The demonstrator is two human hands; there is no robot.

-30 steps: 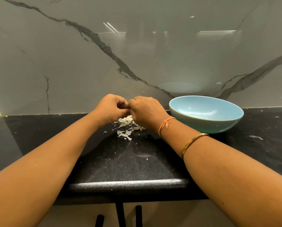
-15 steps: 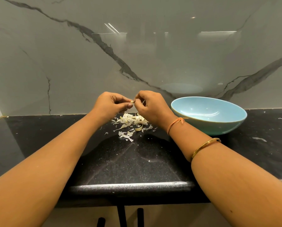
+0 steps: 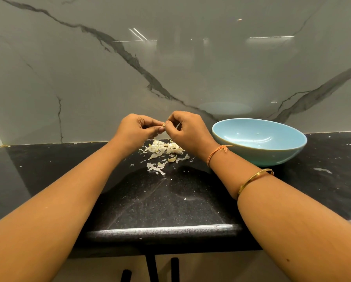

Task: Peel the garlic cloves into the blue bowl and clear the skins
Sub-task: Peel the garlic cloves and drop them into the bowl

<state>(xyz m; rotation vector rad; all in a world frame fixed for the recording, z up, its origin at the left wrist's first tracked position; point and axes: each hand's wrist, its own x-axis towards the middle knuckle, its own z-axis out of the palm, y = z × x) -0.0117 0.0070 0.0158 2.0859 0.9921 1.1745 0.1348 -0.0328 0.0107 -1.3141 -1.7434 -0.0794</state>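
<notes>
- Head view: my left hand [image 3: 139, 127] and my right hand [image 3: 187, 129] meet in the air above the black countertop [image 3: 170, 202], just in front of the grey marble wall [image 3: 89, 78].
- Between them I hold a small garlic clove [image 3: 164, 124]. Only its tip shows; the rest is hidden by my fingertips.
- My left fingers are curled in, with thumb and forefinger pinching the clove from the left.
- My right fingers are curled too, the thumb and forefinger nipping the clove from the right. A thin pale sliver of skin [image 3: 178, 125] hangs just inside this hand.
- Right below my hands lies a loose pile of garlic skins [image 3: 162, 148] on the countertop, with a few scraps strewn nearer to me.
- The blue bowl [image 3: 262, 157] stands on the countertop to the right of my right hand, near it but not touching. A few pale specks dot its inner wall.
- On my right wrist sits an orange thread [image 3: 215, 152], and further up the forearm a gold bangle [image 3: 254, 179].
- Small white flecks lie on the countertop right of the bowl.
</notes>
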